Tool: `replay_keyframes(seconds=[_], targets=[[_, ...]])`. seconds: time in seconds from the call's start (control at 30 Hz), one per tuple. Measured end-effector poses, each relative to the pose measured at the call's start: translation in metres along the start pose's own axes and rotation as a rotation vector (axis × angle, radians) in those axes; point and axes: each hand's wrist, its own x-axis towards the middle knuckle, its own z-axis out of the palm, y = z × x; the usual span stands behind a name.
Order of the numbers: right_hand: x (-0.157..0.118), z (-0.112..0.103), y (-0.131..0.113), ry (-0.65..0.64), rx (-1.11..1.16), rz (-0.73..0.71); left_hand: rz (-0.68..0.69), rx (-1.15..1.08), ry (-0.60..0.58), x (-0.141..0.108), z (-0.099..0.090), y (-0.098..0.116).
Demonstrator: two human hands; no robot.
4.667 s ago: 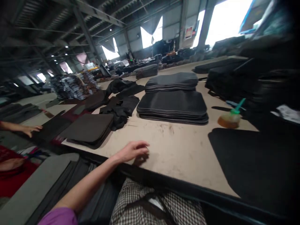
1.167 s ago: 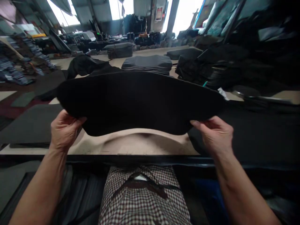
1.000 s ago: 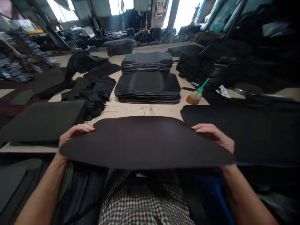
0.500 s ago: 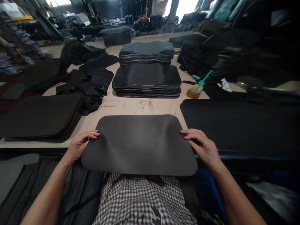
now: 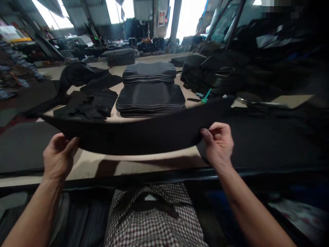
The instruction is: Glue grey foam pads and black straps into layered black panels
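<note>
A dark flexible sheet (image 5: pixel 138 135) hangs above the table, sagging in the middle. My left hand (image 5: pixel 58 154) pinches it at its left near edge, thumb on the side toward me. My right hand (image 5: pixel 218 142) grips the opposite end in the same way. Beyond the sheet stands a stack of dark padded panels with rounded corners (image 5: pixel 151 96), its lower part partly covered by the sheet. Another stack of such panels (image 5: pixel 149 71) sits just behind it.
Crumpled black material (image 5: pixel 88 106) lies at the left. A bottle with a green nozzle (image 5: pixel 205 97) shows only its top. Dark sheets (image 5: pixel 264 144) cover the table's right side. A black bundle (image 5: pixel 213 73) is piled farther back. The table's pale top (image 5: pixel 144 163) shows beneath the lifted sheet.
Both hands have raised the sheet off the near table edge and tilted it, so it now bows between them. The hands have moved slightly apart, and the head view has tipped upward.
</note>
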Motion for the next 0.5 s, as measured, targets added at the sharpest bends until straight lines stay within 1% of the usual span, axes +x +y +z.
replay_keyframes(seconds=[0.03, 0.07, 0.1, 0.17, 0.23, 0.3, 0.33, 0.37, 0.4, 0.43, 0.47, 0.5], targets=[[0.006, 0.005, 0.000, 0.037, -0.017, 0.011, -0.028, 0.015, 0.067, 0.007, 0.003, 0.001], [0.012, 0.010, 0.003, 0.035, -0.010, 0.021, -0.065, 0.007, 0.093, 0.013, 0.005, -0.002], [0.016, 0.014, 0.009, -0.001, 0.006, 0.034, -0.117, -0.006, 0.074, 0.018, 0.008, -0.007], [0.017, 0.021, 0.028, -0.115, -0.034, 0.062, -0.206, 0.071, -0.044, 0.023, 0.015, -0.026], [0.012, 0.024, 0.050, -0.248, -0.263, 0.063, -0.220, 0.265, -0.158, 0.023, 0.023, -0.051], [0.002, 0.027, 0.067, -0.364, -0.552, 0.024, -0.126, 0.494, -0.282, 0.019, 0.030, -0.072], [-0.003, 0.028, 0.072, -0.378, -0.638, -0.007, -0.054, 0.597, -0.332, 0.016, 0.033, -0.078], [-0.006, 0.029, 0.074, -0.367, -0.696, -0.044, 0.019, 0.696, -0.345, 0.014, 0.037, -0.081], [-0.008, 0.031, 0.073, -0.339, -0.756, -0.095, 0.092, 0.786, -0.325, 0.013, 0.041, -0.080], [-0.008, 0.034, 0.069, -0.306, -0.831, -0.159, 0.170, 0.870, -0.253, 0.012, 0.046, -0.076], [-0.007, 0.038, 0.063, -0.279, -0.893, -0.213, 0.244, 0.918, -0.196, 0.012, 0.053, -0.070], [-0.005, 0.042, 0.056, -0.266, -0.928, -0.257, 0.319, 0.924, -0.163, 0.012, 0.061, -0.063]])
